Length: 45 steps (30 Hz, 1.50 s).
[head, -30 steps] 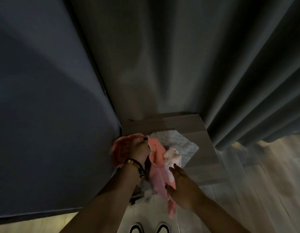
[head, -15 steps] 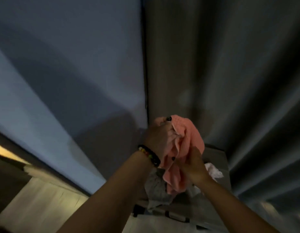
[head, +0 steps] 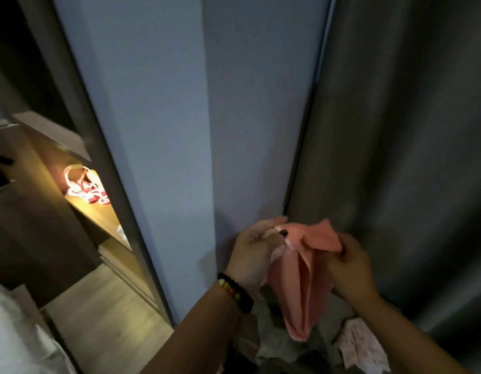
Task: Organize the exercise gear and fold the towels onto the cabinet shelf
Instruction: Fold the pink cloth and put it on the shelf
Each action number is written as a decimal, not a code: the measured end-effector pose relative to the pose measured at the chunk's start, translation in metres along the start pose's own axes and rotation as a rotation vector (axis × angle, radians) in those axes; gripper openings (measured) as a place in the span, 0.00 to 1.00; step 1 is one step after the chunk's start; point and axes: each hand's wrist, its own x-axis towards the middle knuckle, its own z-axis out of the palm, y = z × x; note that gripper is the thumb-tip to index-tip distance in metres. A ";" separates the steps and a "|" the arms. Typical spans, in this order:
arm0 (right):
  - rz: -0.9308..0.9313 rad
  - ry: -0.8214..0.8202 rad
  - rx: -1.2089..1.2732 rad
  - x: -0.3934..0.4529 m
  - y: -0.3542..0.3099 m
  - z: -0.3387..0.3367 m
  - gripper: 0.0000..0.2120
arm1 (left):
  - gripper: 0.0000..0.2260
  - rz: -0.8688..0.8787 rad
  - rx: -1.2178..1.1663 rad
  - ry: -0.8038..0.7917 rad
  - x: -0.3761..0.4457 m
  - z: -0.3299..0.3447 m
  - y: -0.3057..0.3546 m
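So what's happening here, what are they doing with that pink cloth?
A person is holding a pink towel up in front of a blue-grey wall, the left hand gripping one top corner and the right hand pinching the other, so it hangs down between them, seemingly ready for folding. More cloths lie in a heap below. To the left, a lit cabinet shelf holds some red and white straps; no folded towel shows there.
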 end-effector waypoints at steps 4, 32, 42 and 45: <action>0.050 0.000 0.095 0.012 -0.025 0.004 0.06 | 0.19 0.187 0.332 -0.006 -0.012 -0.020 0.013; 0.068 -0.035 0.223 0.031 -0.034 -0.038 0.09 | 0.11 0.339 0.543 0.084 0.032 -0.005 -0.019; 0.098 -0.151 0.125 0.041 -0.012 -0.068 0.15 | 0.05 0.121 0.726 0.213 0.004 -0.037 -0.066; 0.089 -0.435 0.075 0.019 -0.017 -0.050 0.09 | 0.05 0.072 0.606 0.339 -0.010 -0.043 -0.064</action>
